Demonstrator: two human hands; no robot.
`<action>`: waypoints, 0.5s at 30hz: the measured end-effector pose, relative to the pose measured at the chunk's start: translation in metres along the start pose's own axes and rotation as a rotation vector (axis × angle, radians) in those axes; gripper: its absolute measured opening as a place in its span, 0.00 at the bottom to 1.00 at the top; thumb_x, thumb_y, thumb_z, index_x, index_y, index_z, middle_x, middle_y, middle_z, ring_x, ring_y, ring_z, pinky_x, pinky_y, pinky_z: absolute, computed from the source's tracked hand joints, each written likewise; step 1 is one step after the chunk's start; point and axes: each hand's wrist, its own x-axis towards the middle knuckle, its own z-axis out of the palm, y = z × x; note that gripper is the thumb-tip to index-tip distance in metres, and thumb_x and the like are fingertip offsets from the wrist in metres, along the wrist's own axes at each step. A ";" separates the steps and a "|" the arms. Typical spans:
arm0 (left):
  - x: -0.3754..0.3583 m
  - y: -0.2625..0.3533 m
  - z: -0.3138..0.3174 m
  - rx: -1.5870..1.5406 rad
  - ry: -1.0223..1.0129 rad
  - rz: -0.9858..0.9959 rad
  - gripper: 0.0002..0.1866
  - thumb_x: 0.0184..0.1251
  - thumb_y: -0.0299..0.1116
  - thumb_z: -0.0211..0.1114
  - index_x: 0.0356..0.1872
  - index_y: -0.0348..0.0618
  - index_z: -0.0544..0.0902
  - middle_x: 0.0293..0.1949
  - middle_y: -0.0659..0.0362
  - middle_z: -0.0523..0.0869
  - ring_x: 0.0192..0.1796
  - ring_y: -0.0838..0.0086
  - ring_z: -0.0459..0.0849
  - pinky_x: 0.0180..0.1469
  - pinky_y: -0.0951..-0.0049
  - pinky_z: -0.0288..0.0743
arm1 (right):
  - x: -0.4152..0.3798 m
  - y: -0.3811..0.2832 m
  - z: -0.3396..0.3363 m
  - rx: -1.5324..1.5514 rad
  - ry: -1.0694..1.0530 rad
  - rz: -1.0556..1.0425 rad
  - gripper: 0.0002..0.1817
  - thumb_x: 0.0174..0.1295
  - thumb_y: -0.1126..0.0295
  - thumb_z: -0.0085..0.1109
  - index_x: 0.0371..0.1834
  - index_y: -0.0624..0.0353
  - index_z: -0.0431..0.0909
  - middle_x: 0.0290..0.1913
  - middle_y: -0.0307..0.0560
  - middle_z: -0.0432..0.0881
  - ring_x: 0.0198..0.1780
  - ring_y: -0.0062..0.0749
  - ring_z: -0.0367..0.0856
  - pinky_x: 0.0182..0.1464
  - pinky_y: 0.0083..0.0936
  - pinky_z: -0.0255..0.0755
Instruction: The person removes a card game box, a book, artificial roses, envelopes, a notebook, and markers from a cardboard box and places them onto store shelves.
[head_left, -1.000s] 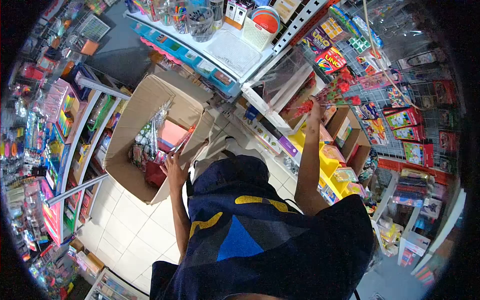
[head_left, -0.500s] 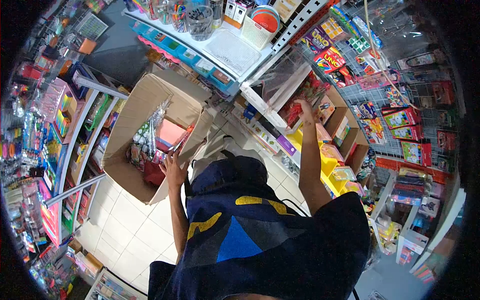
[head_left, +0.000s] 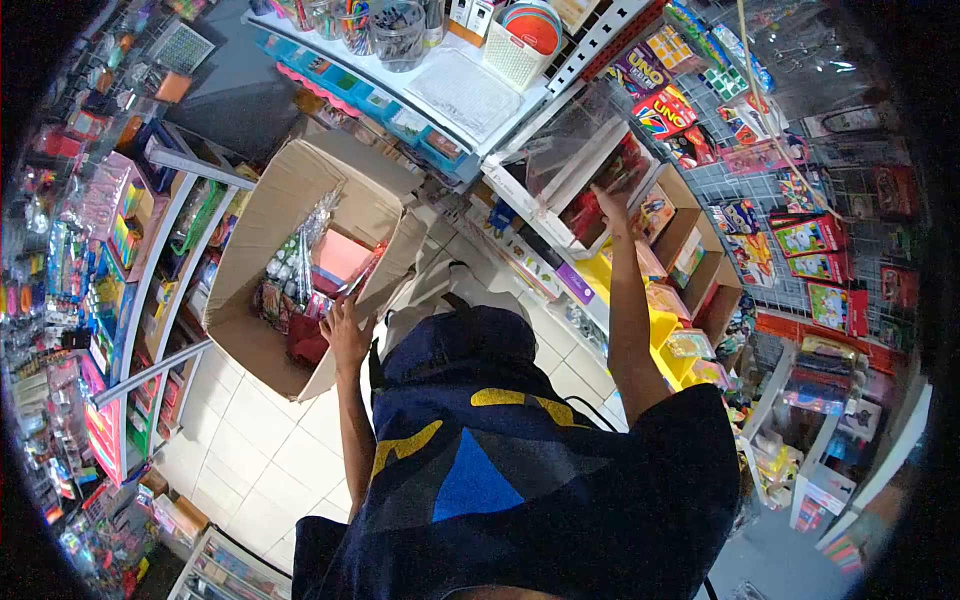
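Note:
On my left, a large open cardboard box [head_left: 245, 290] holds clear-wrapped items, a pink flat pack [head_left: 342, 258] and a dark red item [head_left: 307, 338]. My left hand [head_left: 347, 333] rests at the box's near right edge with its fingers spread. Out to the right, my right hand [head_left: 613, 210] reaches to a white box [head_left: 535, 213] with a clear plastic cover [head_left: 560, 150]. Its fingers are stretched toward red packaged items [head_left: 628, 165] inside, and no held item shows. Fingertip contact with the packs cannot be made out.
A white shelf [head_left: 465, 95] with pen cups and a basket [head_left: 515, 62] stands ahead. Card games [head_left: 662, 112] hang on a wire rack at right, above cardboard trays [head_left: 690, 255] and a yellow bin [head_left: 662, 340]. Stocked shelves [head_left: 165, 270] line the left side.
My right hand has shifted slightly up, its fingers straighter at the white box. The red packs there lie differently, with a darker gap showing. My left hand stays at the cardboard box edge.

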 end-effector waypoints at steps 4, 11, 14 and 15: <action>-0.002 0.002 0.002 0.016 0.014 -0.011 0.31 0.60 0.53 0.63 0.62 0.53 0.69 0.62 0.51 0.69 0.66 0.53 0.65 0.62 0.34 0.53 | -0.051 -0.054 -0.019 -0.081 -0.189 0.139 0.49 0.52 0.56 0.69 0.72 0.48 0.46 0.60 0.53 0.70 0.54 0.53 0.76 0.40 0.52 0.80; 0.000 0.002 0.000 0.025 -0.005 -0.010 0.32 0.60 0.54 0.63 0.61 0.49 0.70 0.61 0.51 0.70 0.65 0.54 0.67 0.63 0.36 0.54 | -0.036 -0.065 -0.033 -0.587 -0.096 -0.159 0.44 0.48 0.62 0.66 0.68 0.60 0.53 0.47 0.62 0.78 0.44 0.54 0.82 0.38 0.43 0.81; -0.001 0.003 -0.001 0.018 0.004 0.002 0.31 0.60 0.53 0.63 0.61 0.48 0.70 0.61 0.52 0.70 0.65 0.54 0.67 0.62 0.36 0.55 | -0.062 -0.086 -0.033 -0.717 0.056 -0.351 0.32 0.49 0.60 0.64 0.57 0.62 0.67 0.48 0.65 0.79 0.49 0.60 0.79 0.50 0.48 0.74; -0.002 0.002 0.000 0.014 0.008 0.007 0.31 0.60 0.53 0.63 0.61 0.48 0.70 0.61 0.52 0.71 0.65 0.55 0.67 0.62 0.36 0.55 | -0.073 -0.095 -0.033 -0.732 0.086 -0.395 0.29 0.49 0.59 0.64 0.53 0.62 0.71 0.48 0.66 0.79 0.50 0.62 0.78 0.52 0.49 0.73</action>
